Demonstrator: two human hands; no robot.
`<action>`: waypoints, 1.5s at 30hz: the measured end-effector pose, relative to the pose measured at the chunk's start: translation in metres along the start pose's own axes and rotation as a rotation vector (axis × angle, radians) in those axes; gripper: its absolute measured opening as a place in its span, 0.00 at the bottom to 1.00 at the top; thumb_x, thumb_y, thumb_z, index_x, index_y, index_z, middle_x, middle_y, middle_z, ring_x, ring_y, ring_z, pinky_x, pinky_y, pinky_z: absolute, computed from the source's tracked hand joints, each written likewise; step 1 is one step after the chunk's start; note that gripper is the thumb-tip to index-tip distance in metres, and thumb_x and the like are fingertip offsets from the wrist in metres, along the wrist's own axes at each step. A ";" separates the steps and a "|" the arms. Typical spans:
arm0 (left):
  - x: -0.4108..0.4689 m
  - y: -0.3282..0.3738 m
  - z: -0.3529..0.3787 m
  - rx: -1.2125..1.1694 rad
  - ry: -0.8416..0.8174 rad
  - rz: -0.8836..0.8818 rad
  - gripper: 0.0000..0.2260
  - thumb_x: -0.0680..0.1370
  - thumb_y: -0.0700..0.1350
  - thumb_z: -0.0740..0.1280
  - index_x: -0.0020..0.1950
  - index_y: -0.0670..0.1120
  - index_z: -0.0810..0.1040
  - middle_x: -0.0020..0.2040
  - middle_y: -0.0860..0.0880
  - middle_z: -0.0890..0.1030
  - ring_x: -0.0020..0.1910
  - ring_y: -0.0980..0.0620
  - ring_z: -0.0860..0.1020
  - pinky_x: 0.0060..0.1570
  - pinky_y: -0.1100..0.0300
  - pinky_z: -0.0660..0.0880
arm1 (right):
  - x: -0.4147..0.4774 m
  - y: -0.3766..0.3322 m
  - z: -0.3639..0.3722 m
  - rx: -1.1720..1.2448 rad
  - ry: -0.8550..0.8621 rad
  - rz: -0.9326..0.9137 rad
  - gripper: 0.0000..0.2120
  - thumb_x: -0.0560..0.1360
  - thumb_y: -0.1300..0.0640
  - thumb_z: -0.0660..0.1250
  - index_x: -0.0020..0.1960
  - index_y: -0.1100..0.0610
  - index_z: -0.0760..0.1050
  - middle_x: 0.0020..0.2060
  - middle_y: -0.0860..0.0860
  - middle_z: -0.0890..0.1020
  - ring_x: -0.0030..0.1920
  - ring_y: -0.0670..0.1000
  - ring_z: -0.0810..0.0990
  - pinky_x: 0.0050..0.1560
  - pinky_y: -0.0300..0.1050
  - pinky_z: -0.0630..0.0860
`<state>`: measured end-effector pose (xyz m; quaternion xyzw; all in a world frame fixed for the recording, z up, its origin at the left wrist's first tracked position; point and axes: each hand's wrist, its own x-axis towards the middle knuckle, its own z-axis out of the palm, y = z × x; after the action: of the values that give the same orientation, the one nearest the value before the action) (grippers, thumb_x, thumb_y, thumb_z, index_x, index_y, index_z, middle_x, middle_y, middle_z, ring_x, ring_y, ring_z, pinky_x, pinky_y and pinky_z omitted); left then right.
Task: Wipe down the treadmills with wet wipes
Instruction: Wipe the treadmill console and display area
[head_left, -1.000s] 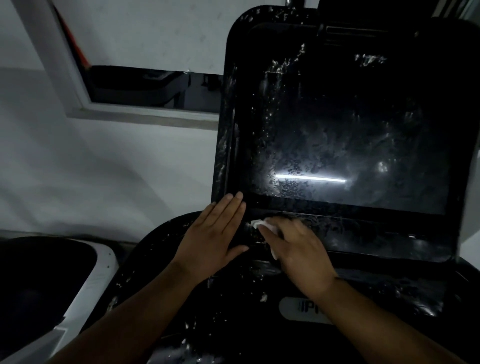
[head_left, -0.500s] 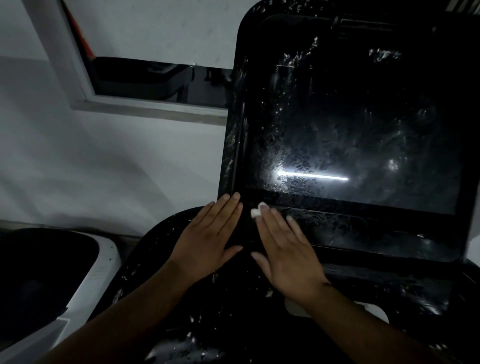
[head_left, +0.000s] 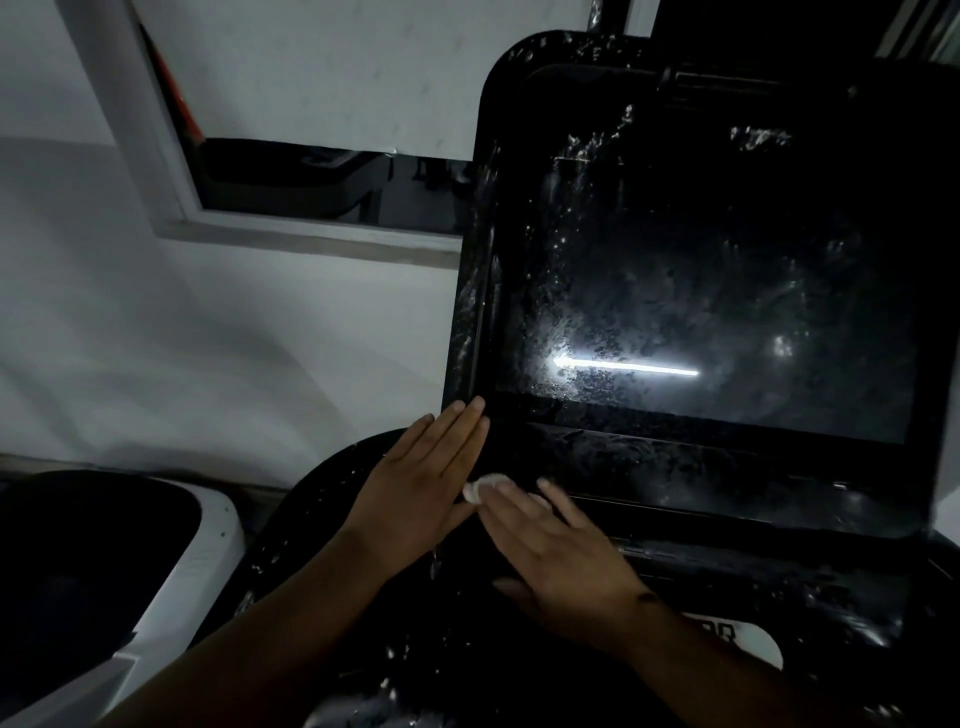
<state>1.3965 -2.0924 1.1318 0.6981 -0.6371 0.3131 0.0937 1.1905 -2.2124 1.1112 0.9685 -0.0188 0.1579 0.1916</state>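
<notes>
The treadmill's black console (head_left: 701, 493) fills the right half of the head view, its dark screen (head_left: 727, 286) streaked with wet smears and a bright light reflection. My left hand (head_left: 421, 493) lies flat with fingers together on the console's lower left corner, holding nothing. Just right of it, my right hand (head_left: 561, 556) presses flat on a small white wet wipe (head_left: 480, 487) against the ledge below the screen. Only the wipe's tip shows past my fingertips.
A white and black machine body (head_left: 171, 582) sits at the lower left. Behind the console is a pale wall (head_left: 182, 338) with a framed opening (head_left: 311, 182) showing dark equipment. A white logo panel (head_left: 748, 642) lies on the console base by my right wrist.
My right hand has slid the wipe down the ledge toward me, from near the screen's lower edge. My left hand stays on the console corner. The camera view shifted slightly.
</notes>
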 end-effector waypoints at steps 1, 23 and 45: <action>0.001 -0.001 -0.002 -0.003 0.001 0.001 0.35 0.81 0.60 0.59 0.80 0.40 0.59 0.81 0.41 0.59 0.80 0.44 0.60 0.77 0.48 0.60 | -0.009 0.005 0.001 -0.033 -0.012 -0.048 0.31 0.82 0.42 0.57 0.79 0.58 0.63 0.80 0.53 0.59 0.81 0.51 0.54 0.77 0.58 0.53; 0.006 -0.006 -0.009 -0.129 -0.049 -0.076 0.45 0.74 0.63 0.68 0.81 0.40 0.55 0.82 0.40 0.56 0.80 0.45 0.60 0.76 0.51 0.59 | 0.043 0.008 -0.003 -0.038 0.119 0.260 0.29 0.83 0.46 0.56 0.80 0.57 0.61 0.80 0.52 0.59 0.80 0.50 0.55 0.77 0.61 0.56; 0.006 -0.002 -0.009 -0.193 -0.066 -0.102 0.50 0.69 0.61 0.75 0.81 0.40 0.55 0.82 0.42 0.54 0.79 0.46 0.61 0.75 0.50 0.63 | 0.039 0.018 -0.013 -0.028 0.113 0.436 0.28 0.83 0.46 0.55 0.81 0.51 0.57 0.80 0.56 0.58 0.80 0.55 0.56 0.77 0.63 0.52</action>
<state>1.3951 -2.0927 1.1426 0.7271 -0.6308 0.2220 0.1554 1.2221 -2.2237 1.1412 0.9283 -0.2191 0.2493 0.1673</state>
